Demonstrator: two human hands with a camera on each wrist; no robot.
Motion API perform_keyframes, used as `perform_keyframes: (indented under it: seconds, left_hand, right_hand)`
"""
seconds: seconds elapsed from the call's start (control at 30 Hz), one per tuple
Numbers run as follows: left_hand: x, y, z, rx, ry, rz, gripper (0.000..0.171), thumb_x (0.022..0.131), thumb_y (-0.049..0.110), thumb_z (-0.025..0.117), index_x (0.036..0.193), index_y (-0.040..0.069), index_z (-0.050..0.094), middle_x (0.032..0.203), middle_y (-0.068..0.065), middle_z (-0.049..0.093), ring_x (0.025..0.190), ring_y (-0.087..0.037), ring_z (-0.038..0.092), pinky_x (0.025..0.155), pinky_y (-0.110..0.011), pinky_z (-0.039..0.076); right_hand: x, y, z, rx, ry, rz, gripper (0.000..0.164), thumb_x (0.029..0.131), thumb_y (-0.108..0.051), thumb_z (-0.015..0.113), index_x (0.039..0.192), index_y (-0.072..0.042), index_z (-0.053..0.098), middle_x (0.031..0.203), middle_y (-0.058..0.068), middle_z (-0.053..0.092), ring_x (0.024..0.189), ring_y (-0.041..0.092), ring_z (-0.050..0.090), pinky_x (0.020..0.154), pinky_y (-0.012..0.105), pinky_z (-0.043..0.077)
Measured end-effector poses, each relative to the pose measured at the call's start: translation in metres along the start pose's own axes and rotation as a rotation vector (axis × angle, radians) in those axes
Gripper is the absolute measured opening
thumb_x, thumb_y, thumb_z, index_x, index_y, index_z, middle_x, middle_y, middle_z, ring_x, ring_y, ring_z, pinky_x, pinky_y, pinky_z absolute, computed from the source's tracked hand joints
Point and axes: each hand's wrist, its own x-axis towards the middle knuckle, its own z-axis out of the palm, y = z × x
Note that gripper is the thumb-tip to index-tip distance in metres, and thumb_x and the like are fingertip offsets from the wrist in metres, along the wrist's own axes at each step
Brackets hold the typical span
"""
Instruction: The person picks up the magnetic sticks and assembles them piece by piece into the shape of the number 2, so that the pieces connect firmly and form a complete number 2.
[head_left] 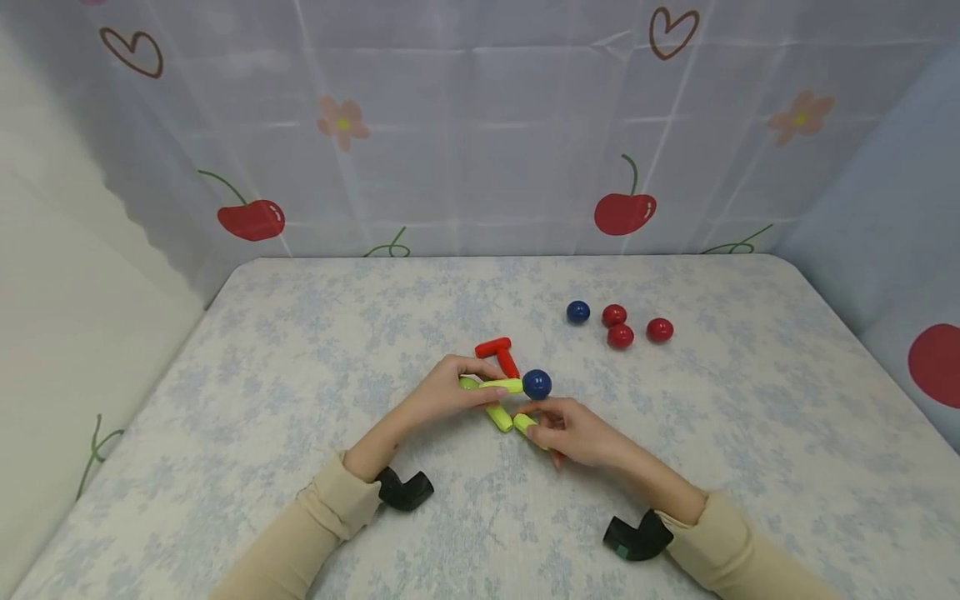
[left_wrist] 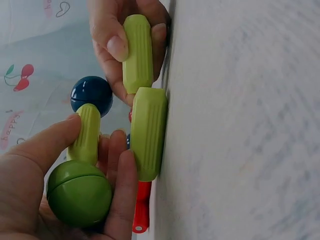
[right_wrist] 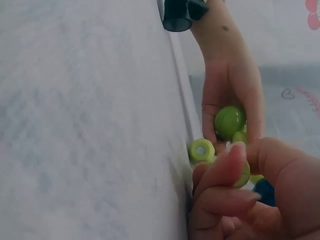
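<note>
My left hand (head_left: pixel 448 390) pinches a ribbed yellow-green rod (left_wrist: pixel 86 130) between thumb and fingers. A green ball (left_wrist: pixel 79 194) sits at the rod's near end, and a dark blue ball (head_left: pixel 537 384) at its far end. My right hand (head_left: pixel 581 431) grips another yellow-green rod (left_wrist: pixel 137 55) by its sides. A third yellow-green rod (head_left: pixel 500 417) lies low beneath the left hand, its end right by the right hand's rod. Just behind the hands are two red rods (head_left: pixel 492 347), set at an angle to each other. In the right wrist view, my right fingers partly cover their rod.
Several red balls (head_left: pixel 620 337) and a loose blue ball (head_left: pixel 577 312) rest toward the back right of the table (head_left: pixel 337 333). Behind the table's far edge hangs a printed curtain (head_left: pixel 465 133). Black wrist mounts (head_left: pixel 637 537) jut out near both cuffs.
</note>
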Motion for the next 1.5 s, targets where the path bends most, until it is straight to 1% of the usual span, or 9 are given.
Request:
perform_keyframes:
  seconds: [0.1, 0.23, 0.4, 0.53, 0.8, 0.97, 1.2, 1.4, 1.5]
  left_hand:
    - [0.003, -0.010, 0.002, 0.019, 0.006, 0.008, 0.019, 0.087, 0.013, 0.068, 0.103, 0.002, 0.070, 0.099, -0.003, 0.065, 0.095, -0.018, 0.055, 0.076, -0.032, 0.048]
    - [0.005, -0.015, 0.002, 0.021, 0.011, 0.010, 0.019, 0.086, 0.018, 0.070, 0.101, 0.007, 0.072, 0.098, 0.000, 0.065, 0.094, -0.017, 0.055, 0.077, -0.032, 0.047]
    - [0.005, -0.014, -0.001, 0.043, 0.037, -0.009, 0.020, 0.086, 0.023, 0.070, 0.100, 0.009, 0.072, 0.097, 0.001, 0.065, 0.094, -0.017, 0.055, 0.078, -0.032, 0.047]
    - [0.005, -0.012, -0.004, 0.044, 0.050, -0.020, 0.021, 0.086, 0.021, 0.069, 0.102, 0.007, 0.071, 0.098, -0.001, 0.065, 0.093, -0.018, 0.055, 0.077, -0.034, 0.047]
    - [0.010, -0.010, -0.002, 0.072, 0.049, -0.033, 0.022, 0.085, 0.023, 0.071, 0.101, 0.008, 0.072, 0.097, 0.000, 0.065, 0.085, -0.019, 0.055, 0.070, -0.030, 0.046]
    - [0.019, -0.011, 0.000, 0.113, 0.038, -0.050, 0.019, 0.084, 0.024, 0.072, 0.098, 0.012, 0.073, 0.095, 0.003, 0.065, 0.080, -0.016, 0.055, 0.066, -0.028, 0.046]
    - [0.038, -0.011, 0.002, 0.164, -0.002, 0.013, 0.017, 0.084, 0.022, 0.072, 0.097, 0.011, 0.073, 0.091, 0.004, 0.065, 0.078, -0.014, 0.055, 0.067, -0.028, 0.047]
    - [0.049, -0.014, 0.002, 0.190, 0.002, -0.003, 0.015, 0.087, 0.020, 0.070, 0.098, 0.011, 0.073, 0.089, 0.004, 0.065, 0.072, -0.014, 0.054, 0.064, -0.026, 0.046]
    - [0.050, -0.016, 0.002, 0.198, 0.000, -0.017, 0.017, 0.087, 0.020, 0.069, 0.100, 0.010, 0.073, 0.091, 0.003, 0.065, 0.074, -0.014, 0.054, 0.065, -0.026, 0.047]
  right_hand:
    - [0.000, 0.002, 0.000, 0.159, 0.010, 0.061, 0.040, 0.094, -0.008, 0.053, 0.128, 0.010, 0.042, 0.068, 0.008, 0.056, 0.050, 0.018, 0.057, 0.046, 0.024, 0.043]
    - [-0.003, 0.003, -0.002, 0.313, -0.007, 0.123, 0.047, 0.096, -0.012, 0.053, 0.132, 0.010, 0.032, 0.088, 0.016, 0.065, 0.071, 0.024, 0.067, 0.055, 0.025, 0.049]
    - [-0.007, 0.004, -0.006, 0.386, -0.060, 0.129, 0.041, 0.097, -0.013, 0.052, 0.125, 0.013, 0.035, 0.103, 0.021, 0.065, 0.092, 0.028, 0.065, 0.071, 0.030, 0.052]
    - [-0.006, 0.006, -0.006, 0.467, -0.058, 0.125, 0.039, 0.098, -0.011, 0.050, 0.125, 0.013, 0.036, 0.110, 0.024, 0.062, 0.101, 0.030, 0.061, 0.082, 0.036, 0.049]
    - [-0.005, 0.007, -0.008, 0.604, 0.018, 0.156, 0.036, 0.098, -0.010, 0.049, 0.124, 0.011, 0.035, 0.109, 0.022, 0.061, 0.103, 0.029, 0.060, 0.085, 0.037, 0.048]
    - [-0.006, 0.007, -0.014, 0.556, 0.034, 0.149, 0.036, 0.098, -0.010, 0.050, 0.123, 0.012, 0.037, 0.108, 0.022, 0.061, 0.101, 0.029, 0.061, 0.087, 0.038, 0.047]
    - [-0.008, 0.005, -0.026, 0.462, 0.113, 0.169, 0.045, 0.097, -0.012, 0.052, 0.129, 0.013, 0.033, 0.105, 0.020, 0.062, 0.096, 0.027, 0.063, 0.085, 0.036, 0.048]
    - [-0.003, 0.008, -0.035, 0.459, 0.162, 0.212, 0.050, 0.097, -0.013, 0.052, 0.134, 0.012, 0.029, 0.106, 0.021, 0.060, 0.096, 0.027, 0.063, 0.084, 0.035, 0.048]
    - [0.000, 0.008, -0.037, 0.410, 0.168, 0.234, 0.051, 0.097, -0.012, 0.052, 0.136, 0.012, 0.028, 0.108, 0.021, 0.059, 0.095, 0.026, 0.063, 0.083, 0.036, 0.049]
